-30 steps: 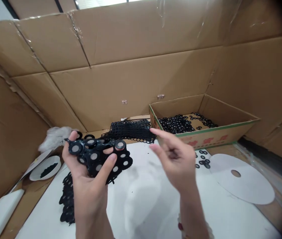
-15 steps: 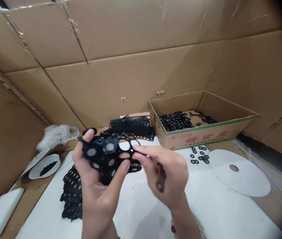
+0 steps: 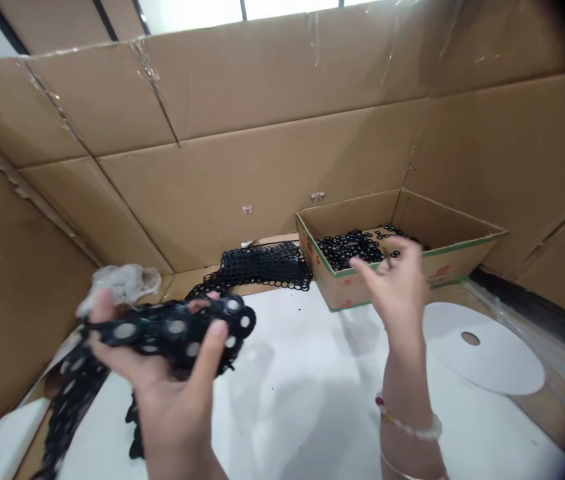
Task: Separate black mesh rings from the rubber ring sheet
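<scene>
Your left hand (image 3: 160,357) is closed around a black rubber mesh (image 3: 175,330) of joined rings, thumb on top and fingers beneath, held above the left side of the white sheet (image 3: 302,407). The mesh's loose tail (image 3: 70,407) hangs down past the sheet's left edge, over the cardboard. Risk: the tail's weight could drag the mesh out of your grip, or it could catch on the crumpled plastic (image 3: 122,283) just beyond your fingers. Your right hand (image 3: 400,287) is raised and half open, fingers parted, holding nothing that can be made out. It is near the carton (image 3: 342,290), whose loose rings (image 3: 352,248) lie just behind it. Knocking the carton's rim could spill rings onto the sheet. A second mesh heap (image 3: 262,267) lies farther off, and a white disc (image 3: 482,347) with a central hole lies to the right.
</scene>
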Motion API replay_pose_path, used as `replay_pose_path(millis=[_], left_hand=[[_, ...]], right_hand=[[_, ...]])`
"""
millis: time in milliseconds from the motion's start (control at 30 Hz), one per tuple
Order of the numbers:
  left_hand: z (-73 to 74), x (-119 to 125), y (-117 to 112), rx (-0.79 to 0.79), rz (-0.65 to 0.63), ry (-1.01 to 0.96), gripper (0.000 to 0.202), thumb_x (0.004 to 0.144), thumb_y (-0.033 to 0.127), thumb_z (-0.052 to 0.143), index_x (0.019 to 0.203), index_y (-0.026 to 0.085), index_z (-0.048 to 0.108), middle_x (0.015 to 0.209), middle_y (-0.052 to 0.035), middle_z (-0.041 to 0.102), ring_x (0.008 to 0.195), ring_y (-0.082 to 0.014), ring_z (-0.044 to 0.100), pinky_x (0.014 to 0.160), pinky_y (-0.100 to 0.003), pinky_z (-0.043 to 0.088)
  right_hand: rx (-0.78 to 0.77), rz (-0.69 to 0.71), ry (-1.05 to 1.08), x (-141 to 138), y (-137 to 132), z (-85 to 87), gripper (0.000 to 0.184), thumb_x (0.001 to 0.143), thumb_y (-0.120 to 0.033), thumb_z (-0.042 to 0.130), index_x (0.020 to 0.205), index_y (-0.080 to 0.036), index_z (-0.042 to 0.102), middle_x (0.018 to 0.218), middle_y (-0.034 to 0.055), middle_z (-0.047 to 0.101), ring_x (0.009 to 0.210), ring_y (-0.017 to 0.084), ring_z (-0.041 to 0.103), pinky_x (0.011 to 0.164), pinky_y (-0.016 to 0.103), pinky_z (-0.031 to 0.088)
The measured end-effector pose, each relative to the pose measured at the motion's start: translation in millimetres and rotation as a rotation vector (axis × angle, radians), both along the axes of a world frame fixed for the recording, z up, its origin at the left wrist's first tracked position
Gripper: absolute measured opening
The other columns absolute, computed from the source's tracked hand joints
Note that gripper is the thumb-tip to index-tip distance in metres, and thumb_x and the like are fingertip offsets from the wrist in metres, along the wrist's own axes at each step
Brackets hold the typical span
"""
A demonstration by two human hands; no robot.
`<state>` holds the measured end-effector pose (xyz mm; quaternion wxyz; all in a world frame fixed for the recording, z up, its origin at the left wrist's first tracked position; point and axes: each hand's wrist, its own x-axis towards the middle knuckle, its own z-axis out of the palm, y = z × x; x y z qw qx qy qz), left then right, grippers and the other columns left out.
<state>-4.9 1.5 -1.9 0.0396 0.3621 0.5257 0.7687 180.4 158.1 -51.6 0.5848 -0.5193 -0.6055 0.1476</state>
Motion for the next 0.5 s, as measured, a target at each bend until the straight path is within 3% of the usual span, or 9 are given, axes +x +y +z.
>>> replay_pose_path(millis=[100,167,233,300,400,500], left_hand=[[-5.5,11,-1,-0.105,-0.088,-0.009,0.105,0.069,0.015,0.084,0.152,0.039,0.026,0.097,0.0024,0.070,0.084,-0.0128,0.071,0.078,-0.020,0.059],[-6.6,17,-3,-0.140,-0.141,-0.023,0.105,0.070,0.017,0.084,0.153,0.043,0.024,0.099,0.0032,0.071,0.086,-0.0113,0.071,0.079,-0.018,0.057],[-3.7,23,-4,-0.130,-0.159,-0.045,0.106,0.071,0.018,0.083,0.152,0.047,0.022,0.103,0.0046,0.071,0.086,-0.0092,0.071,0.082,-0.017,0.056],[2.4,29,-5,-0.099,-0.140,-0.091,0.104,0.072,0.017,0.083,0.151,0.050,0.024,0.112,0.0051,0.069,0.089,-0.0081,0.071,0.083,-0.015,0.055],[11.8,35,-6,-0.040,-0.074,-0.158,0.103,0.072,0.013,0.082,0.150,0.049,0.027,0.119,0.0047,0.066,0.093,-0.0076,0.069,0.084,-0.013,0.053],[16.0,34,-8,-0.001,-0.044,-0.207,0.102,0.073,0.013,0.081,0.152,0.047,0.025,0.113,0.0033,0.068,0.090,-0.0083,0.068,0.083,-0.014,0.054]], right_hand=[[-0.067,-0.090,0.035,-6,-11,9.6,0.029,0.078,-0.036,0.075,0.094,-0.014,0.066,0.051,-0.0056,0.043,0.050,0.011,0.041,0.051,0.026,0.030],[-0.079,0.023,0.059,-16,-33,19.4,0.026,0.084,-0.043,0.067,0.094,-0.019,0.067,0.051,-0.0066,0.042,0.048,0.010,0.040,0.050,0.025,0.030],[-0.100,0.347,0.074,-31,-60,28.3,0.028,0.088,-0.047,0.060,0.092,-0.020,0.067,0.051,-0.0070,0.041,0.046,0.009,0.038,0.046,0.023,0.028],[-0.033,0.522,0.106,-49,-85,33.6,0.026,0.089,-0.044,0.061,0.097,-0.020,0.066,0.052,-0.0085,0.037,0.046,0.008,0.037,0.044,0.020,0.028],[0.165,0.536,0.140,-72,-108,34.2,0.036,0.088,-0.039,0.066,0.115,-0.018,0.057,0.054,-0.0115,0.034,0.043,0.006,0.031,0.043,0.018,0.028],[0.263,0.561,0.112,-80,-114,31.1,0.035,0.088,-0.036,0.068,0.115,-0.017,0.056,0.054,-0.0118,0.033,0.043,0.006,0.028,0.042,0.018,0.027]])
